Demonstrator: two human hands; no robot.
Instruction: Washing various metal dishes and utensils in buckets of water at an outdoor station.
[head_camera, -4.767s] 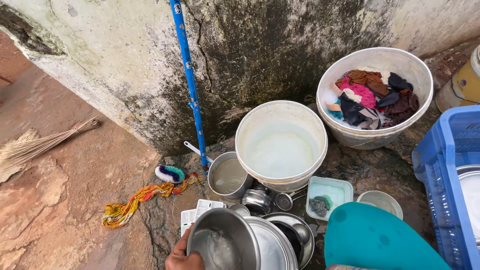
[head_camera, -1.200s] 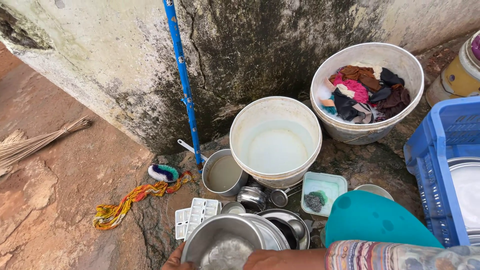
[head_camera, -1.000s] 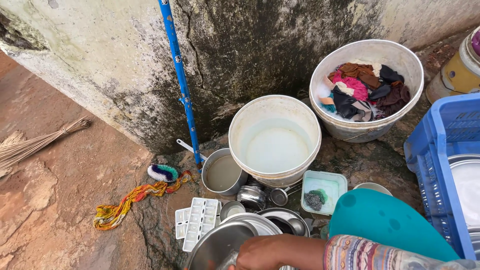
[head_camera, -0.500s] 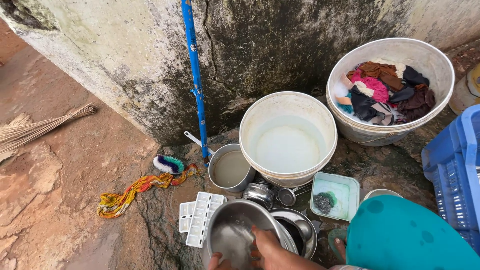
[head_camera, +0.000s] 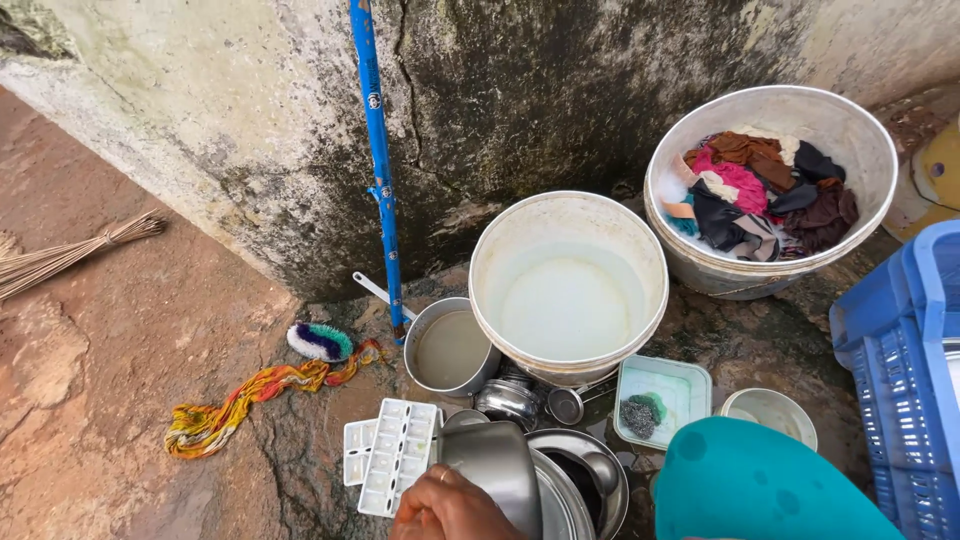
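Note:
My left hand (head_camera: 450, 508) is at the bottom edge, gripping a steel pot (head_camera: 495, 465) that is tilted on its side, with its grey outer wall facing up. The pot rests over a pile of steel bowls and plates (head_camera: 585, 480). A white ice tray (head_camera: 398, 468) lies just left of the hand. My right hand is out of view. My teal-clad knee (head_camera: 760, 485) fills the lower right.
A white bucket of water (head_camera: 568, 285) stands by a stained wall, with a water-filled saucepan (head_camera: 450, 348) and a blue pipe (head_camera: 378, 170) to its left. A tub of clothes (head_camera: 850, 120), a blue crate (head_camera: 905, 370), a scrubber tray (head_camera: 662, 400), a brush (head_camera: 320, 342), a colourful rag (head_camera: 250, 395) and a broom (head_camera: 70, 255) are around.
My right arm, which reached across into the pot, has left the view. The pot has tipped from mouth-up onto its side. The camera has shifted slightly.

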